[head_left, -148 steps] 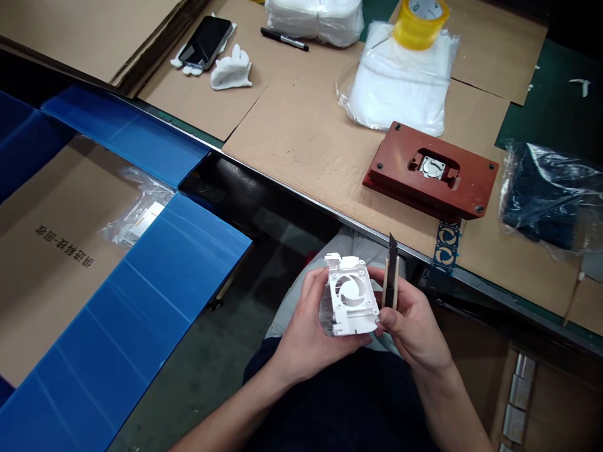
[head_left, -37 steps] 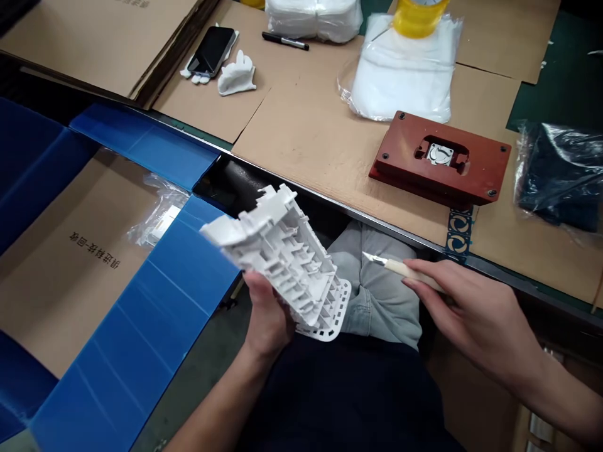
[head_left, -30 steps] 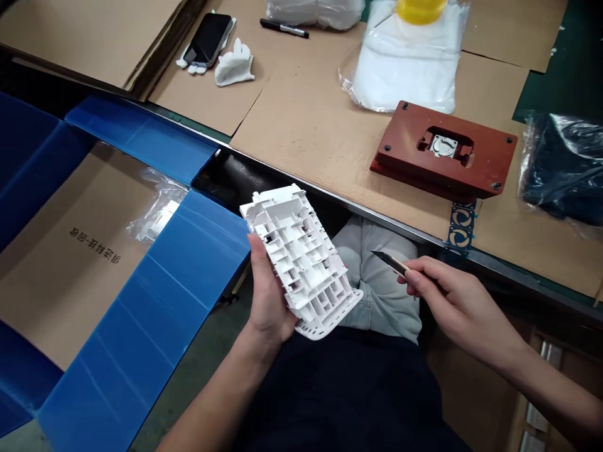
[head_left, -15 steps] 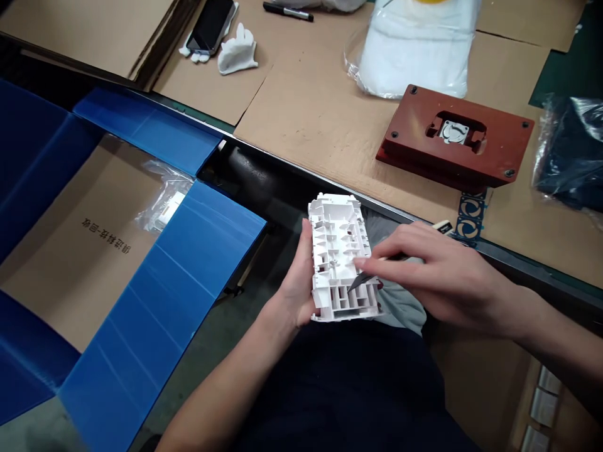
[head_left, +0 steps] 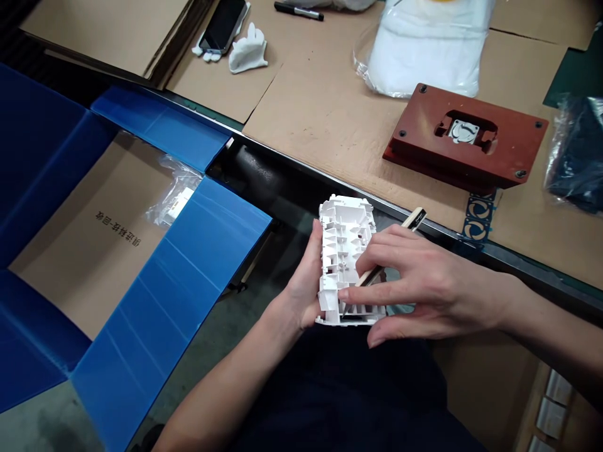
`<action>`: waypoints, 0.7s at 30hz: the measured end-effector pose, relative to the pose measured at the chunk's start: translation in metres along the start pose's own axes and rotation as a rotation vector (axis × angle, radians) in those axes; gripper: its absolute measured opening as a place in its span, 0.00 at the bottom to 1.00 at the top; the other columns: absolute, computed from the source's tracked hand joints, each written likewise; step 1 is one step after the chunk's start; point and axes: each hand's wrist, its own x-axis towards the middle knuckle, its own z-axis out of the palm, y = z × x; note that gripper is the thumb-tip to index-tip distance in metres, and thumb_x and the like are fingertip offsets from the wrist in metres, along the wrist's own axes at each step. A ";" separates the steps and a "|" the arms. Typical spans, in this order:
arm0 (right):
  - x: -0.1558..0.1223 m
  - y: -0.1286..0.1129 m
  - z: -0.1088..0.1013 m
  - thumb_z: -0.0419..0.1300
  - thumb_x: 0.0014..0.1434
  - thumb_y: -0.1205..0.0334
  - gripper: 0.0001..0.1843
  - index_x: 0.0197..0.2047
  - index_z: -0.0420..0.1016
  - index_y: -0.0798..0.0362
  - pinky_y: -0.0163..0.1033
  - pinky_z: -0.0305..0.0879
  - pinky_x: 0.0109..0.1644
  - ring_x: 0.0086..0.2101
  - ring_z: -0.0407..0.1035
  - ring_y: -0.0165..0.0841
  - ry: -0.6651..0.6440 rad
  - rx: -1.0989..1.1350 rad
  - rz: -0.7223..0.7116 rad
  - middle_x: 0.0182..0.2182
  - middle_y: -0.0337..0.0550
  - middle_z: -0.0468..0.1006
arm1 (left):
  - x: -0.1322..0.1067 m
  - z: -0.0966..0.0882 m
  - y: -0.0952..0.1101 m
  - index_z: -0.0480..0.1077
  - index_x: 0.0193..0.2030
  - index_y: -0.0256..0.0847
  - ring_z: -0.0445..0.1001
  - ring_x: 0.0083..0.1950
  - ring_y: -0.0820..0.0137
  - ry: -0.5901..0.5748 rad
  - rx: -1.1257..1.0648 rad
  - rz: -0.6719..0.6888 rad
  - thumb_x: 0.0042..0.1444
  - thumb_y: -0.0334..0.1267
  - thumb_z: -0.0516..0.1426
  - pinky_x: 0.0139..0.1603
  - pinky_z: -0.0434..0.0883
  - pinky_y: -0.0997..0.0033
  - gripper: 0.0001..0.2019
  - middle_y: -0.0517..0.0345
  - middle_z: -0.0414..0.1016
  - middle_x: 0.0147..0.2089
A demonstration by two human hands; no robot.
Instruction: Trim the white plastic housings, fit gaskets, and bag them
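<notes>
A white plastic housing [head_left: 333, 251], with many ribs and small compartments, rests tilted in my left hand [head_left: 304, 282]. My left thumb lies along its side, and the other fingers are hidden beneath it. My right hand [head_left: 419, 282] is over the lower half of the housing, closed around a craft knife [head_left: 414, 219] with a pale wooden handle and a dark label. The knife slants down to the left, its tip among the compartments at the lower end; the blade is mostly covered by my fingers. My right thumb sits apart, near the housing's lower edge.
A blue box [head_left: 188, 270] with open flaps stands at left, holding cardboard and a plastic bag [head_left: 172, 194]. On the cardboard-covered table [head_left: 320, 107] are a red-brown fixture [head_left: 424, 125], a blue patterned strip [head_left: 478, 216], a phone [head_left: 223, 28], a white glove [head_left: 248, 50], a marker [head_left: 299, 10] and bagged items.
My right hand has shifted left and down over the housing, and the knife handle now stands up more behind it. The right thumb has spread away. The whole view has shifted slightly.
</notes>
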 end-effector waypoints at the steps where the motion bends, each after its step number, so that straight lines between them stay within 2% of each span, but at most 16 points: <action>1: 0.000 0.000 -0.001 0.65 0.63 0.49 0.21 0.55 0.79 0.50 0.46 0.57 0.47 0.39 0.66 0.37 -0.003 -0.005 -0.003 0.39 0.48 0.75 | 0.000 0.000 0.000 0.67 0.65 0.33 0.78 0.55 0.51 -0.002 -0.004 0.001 0.65 0.65 0.41 0.58 0.72 0.54 0.39 0.41 0.80 0.53; 9: 0.004 0.001 -0.002 0.67 0.61 0.50 0.22 0.55 0.79 0.51 0.46 0.58 0.49 0.39 0.66 0.37 0.003 0.034 -0.048 0.39 0.47 0.75 | -0.004 0.003 -0.002 0.63 0.68 0.35 0.80 0.52 0.52 -0.028 0.004 -0.019 0.64 0.65 0.46 0.52 0.75 0.57 0.38 0.43 0.81 0.52; 14: 0.004 0.001 0.001 0.68 0.59 0.50 0.22 0.52 0.81 0.54 0.46 0.59 0.48 0.38 0.67 0.37 0.047 0.055 -0.075 0.37 0.48 0.76 | -0.006 0.002 -0.002 0.63 0.68 0.35 0.79 0.53 0.52 -0.032 0.001 -0.033 0.63 0.65 0.46 0.56 0.73 0.56 0.39 0.43 0.80 0.54; 21: 0.003 0.002 0.003 0.69 0.58 0.49 0.22 0.51 0.80 0.54 0.47 0.60 0.47 0.38 0.67 0.37 0.081 0.004 -0.081 0.37 0.49 0.77 | -0.007 0.005 0.000 0.64 0.68 0.35 0.79 0.54 0.52 -0.019 0.017 -0.033 0.64 0.65 0.46 0.56 0.73 0.55 0.39 0.42 0.80 0.54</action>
